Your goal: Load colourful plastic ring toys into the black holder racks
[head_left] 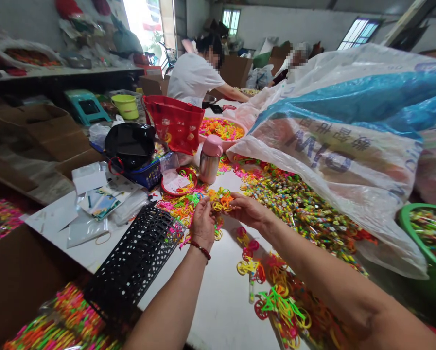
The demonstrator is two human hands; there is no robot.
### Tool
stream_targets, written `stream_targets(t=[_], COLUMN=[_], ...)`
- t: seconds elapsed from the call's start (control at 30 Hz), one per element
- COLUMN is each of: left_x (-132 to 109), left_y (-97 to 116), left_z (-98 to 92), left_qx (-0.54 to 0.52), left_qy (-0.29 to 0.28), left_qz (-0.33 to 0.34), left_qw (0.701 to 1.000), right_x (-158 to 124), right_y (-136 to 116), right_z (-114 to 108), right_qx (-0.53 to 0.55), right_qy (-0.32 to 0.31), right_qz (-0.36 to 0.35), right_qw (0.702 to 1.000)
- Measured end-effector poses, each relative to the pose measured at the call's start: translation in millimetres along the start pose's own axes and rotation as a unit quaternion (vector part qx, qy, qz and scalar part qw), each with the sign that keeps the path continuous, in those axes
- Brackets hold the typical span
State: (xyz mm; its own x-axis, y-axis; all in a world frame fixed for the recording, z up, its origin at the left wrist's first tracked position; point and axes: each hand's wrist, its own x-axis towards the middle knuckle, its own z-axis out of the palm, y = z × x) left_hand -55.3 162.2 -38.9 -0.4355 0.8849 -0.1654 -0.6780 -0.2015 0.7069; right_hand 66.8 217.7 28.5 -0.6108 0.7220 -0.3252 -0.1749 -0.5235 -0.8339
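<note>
Above the white table (221, 291), my left hand (202, 226) has its fingers closed on the near left side of a small bunch of plastic toy pieces (220, 198). They are yellow and orange, with round wheel-like rings. On the other side of the same bunch, my right hand (250, 210) pinches it with thumb and fingers. Loose colourful pieces (181, 206) lie beside and beneath my left hand. Below my right forearm is a spread of similar pieces (285, 308) in green, yellow and red. A big heap of small candy-like tubes (294, 199) sits right of my hands.
A black perforated basket (130, 262) lies left of my left arm. Beyond the hands stand a pink-lidded flask (210, 160), a red dish (179, 182) and a red bag (176, 124). A large plastic sack (334, 141) borders the heap. Two people work farther back.
</note>
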Motion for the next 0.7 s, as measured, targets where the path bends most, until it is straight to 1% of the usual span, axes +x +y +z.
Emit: stream_targets(t=[0.1,0.27,0.33,0.43,0.5,0.6,0.63,0.7], left_x=[-3,-8,-8,-5,-4,-8,-10,-13], left_y=[1,1,0,-4,-5,-6,-5,-5], left_z=[0.1,0.1,-1.0,-2.9,-3.4,-2.8,-2.5,-2.1], left_qx=[0.021,0.101,0.119,0.118,0.140,0.217,0.242,0.276], left_qy=[-0.009,-0.059,-0.059,-0.043,-0.037,-0.027,-0.024,-0.016], left_qz=[0.001,0.008,0.005,0.012,0.040,0.105,0.120,0.131], left_qw=[1.000,0.993,0.991,0.992,0.989,0.970,0.962,0.952], right_x=[-1,0,0,-2,-4,-7,-8,-8], right_y=[0,1,0,-2,-3,-3,-1,3], right_z=[-3,-9,-11,-12,-11,-7,-6,-6], right_qx=[-0.007,-0.037,-0.045,-0.067,-0.088,-0.113,-0.121,-0.154], right_qy=[0.021,0.058,0.068,0.054,0.056,0.077,0.073,0.053], right_qz=[-0.006,-0.020,-0.020,0.005,0.005,-0.021,-0.024,-0.027], right_qw=[1.000,0.997,0.996,0.996,0.994,0.990,0.990,0.986])
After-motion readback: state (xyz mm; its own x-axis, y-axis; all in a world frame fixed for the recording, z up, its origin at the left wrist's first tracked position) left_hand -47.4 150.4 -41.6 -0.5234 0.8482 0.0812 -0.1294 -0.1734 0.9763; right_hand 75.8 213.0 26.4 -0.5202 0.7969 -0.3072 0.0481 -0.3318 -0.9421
